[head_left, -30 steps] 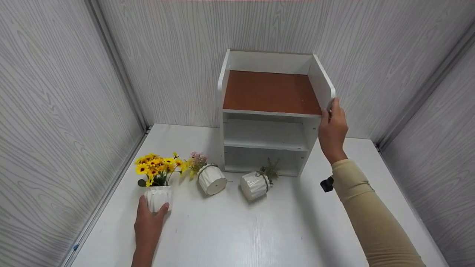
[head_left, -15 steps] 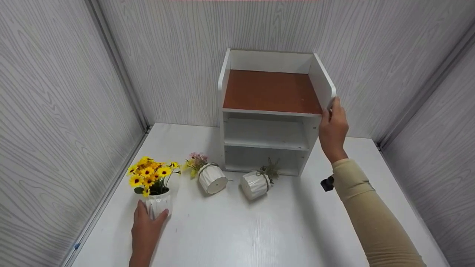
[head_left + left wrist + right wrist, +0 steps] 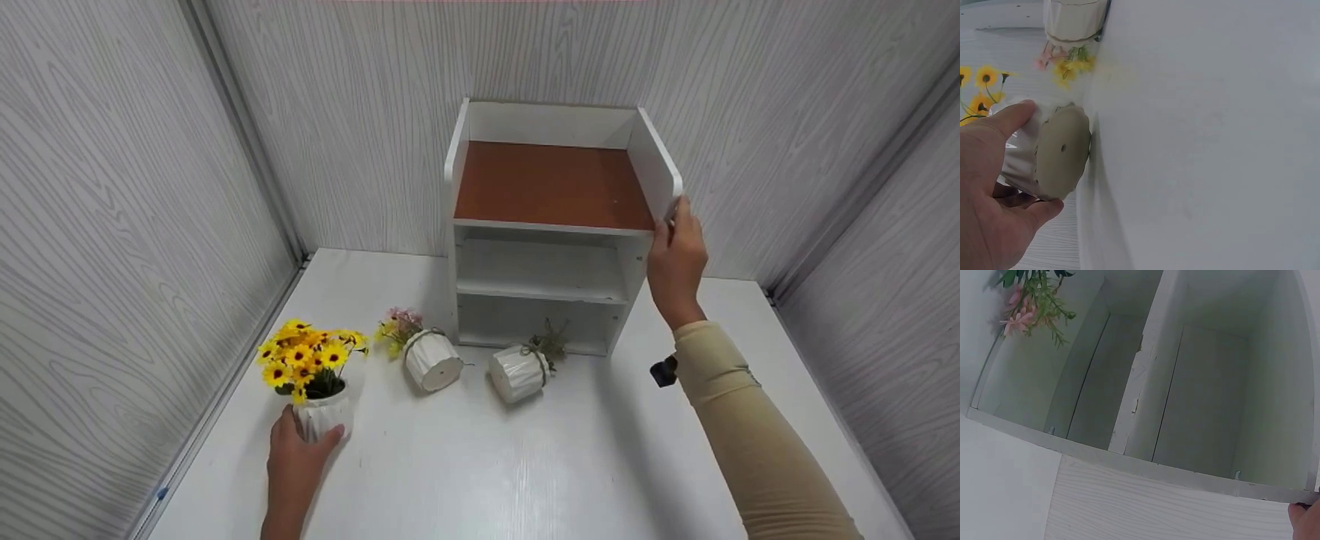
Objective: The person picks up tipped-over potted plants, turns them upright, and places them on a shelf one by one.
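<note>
My left hand (image 3: 294,457) grips a white fluted flowerpot (image 3: 326,414) of artificial yellow flowers (image 3: 304,356), thumb on one side and fingers on the other. In the left wrist view, the flat underside (image 3: 1064,151) of that pot shows a small hole; whether it touches the table I cannot tell. My right hand (image 3: 677,262) holds the front edge of the white shelf unit's right side panel (image 3: 654,161). On the table, a pot with pink and yellow flowers (image 3: 433,361) lies on its side. To its right lies another pot (image 3: 519,373), twine around its rim.
The small shelf unit (image 3: 540,225) stands against the back wall, with a brown top board (image 3: 551,184) and two white compartments below. Wood-grain panels (image 3: 112,225) enclose the white table (image 3: 480,465) at left, back and right. A black wrist camera (image 3: 664,371) sits on the right sleeve.
The yellow flowers and their pot have shifted slightly toward me and tipped so the pot's mouth shows more. My right hand stays on the shelf unit, and the other two pots lie as before.
</note>
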Demonstrator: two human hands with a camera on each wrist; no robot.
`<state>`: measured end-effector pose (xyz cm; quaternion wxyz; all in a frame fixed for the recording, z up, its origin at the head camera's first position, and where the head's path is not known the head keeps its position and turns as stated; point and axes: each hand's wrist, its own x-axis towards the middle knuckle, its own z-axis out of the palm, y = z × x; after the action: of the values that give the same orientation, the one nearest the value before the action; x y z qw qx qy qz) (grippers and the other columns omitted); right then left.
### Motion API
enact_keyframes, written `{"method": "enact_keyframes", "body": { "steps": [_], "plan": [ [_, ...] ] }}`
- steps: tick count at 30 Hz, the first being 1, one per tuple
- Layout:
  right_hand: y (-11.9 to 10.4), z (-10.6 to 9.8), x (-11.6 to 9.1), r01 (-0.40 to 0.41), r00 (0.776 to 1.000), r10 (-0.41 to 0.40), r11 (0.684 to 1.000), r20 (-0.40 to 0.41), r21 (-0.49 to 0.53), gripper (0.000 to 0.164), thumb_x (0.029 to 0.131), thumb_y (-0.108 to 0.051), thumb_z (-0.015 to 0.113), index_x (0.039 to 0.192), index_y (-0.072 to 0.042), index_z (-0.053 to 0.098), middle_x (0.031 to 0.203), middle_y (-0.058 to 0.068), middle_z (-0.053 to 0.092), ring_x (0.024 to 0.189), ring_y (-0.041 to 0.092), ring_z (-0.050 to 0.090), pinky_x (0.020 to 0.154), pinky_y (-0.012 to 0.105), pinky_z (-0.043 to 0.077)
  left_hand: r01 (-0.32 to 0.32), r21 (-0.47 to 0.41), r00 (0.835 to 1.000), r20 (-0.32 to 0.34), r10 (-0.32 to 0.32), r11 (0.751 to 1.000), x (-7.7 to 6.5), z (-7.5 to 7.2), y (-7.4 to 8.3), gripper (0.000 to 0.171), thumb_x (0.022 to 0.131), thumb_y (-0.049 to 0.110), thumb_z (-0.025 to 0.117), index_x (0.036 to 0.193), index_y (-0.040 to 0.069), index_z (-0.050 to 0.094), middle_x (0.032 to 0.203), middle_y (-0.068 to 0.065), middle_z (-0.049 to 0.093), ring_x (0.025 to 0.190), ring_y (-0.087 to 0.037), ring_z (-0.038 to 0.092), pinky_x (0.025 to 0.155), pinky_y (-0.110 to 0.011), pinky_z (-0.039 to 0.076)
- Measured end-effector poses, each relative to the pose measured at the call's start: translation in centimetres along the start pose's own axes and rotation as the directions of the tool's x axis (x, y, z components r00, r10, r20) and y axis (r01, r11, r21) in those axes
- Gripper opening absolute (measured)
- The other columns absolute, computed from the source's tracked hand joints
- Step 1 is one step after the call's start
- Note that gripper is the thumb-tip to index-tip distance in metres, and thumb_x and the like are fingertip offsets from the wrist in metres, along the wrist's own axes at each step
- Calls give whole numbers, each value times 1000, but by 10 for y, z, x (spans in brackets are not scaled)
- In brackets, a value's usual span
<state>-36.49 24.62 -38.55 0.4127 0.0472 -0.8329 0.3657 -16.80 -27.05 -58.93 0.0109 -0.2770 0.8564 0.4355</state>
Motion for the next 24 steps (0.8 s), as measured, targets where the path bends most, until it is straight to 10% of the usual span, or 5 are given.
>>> {"method": "enact_keyframes", "body": {
  "steps": [24],
  "plan": [
    [1, -2, -2, 22, 1000, -22, 999, 4, 27, 50, 107, -17, 49, 154, -3, 39, 127, 25, 57, 125, 32, 58, 102, 47, 51, -211, -114, 977, -46, 207, 971, 20, 42, 19, 104, 89, 31, 75, 161, 7, 5, 159, -26, 17, 146, -42, 27, 119, -58, 26]
  ]
}}
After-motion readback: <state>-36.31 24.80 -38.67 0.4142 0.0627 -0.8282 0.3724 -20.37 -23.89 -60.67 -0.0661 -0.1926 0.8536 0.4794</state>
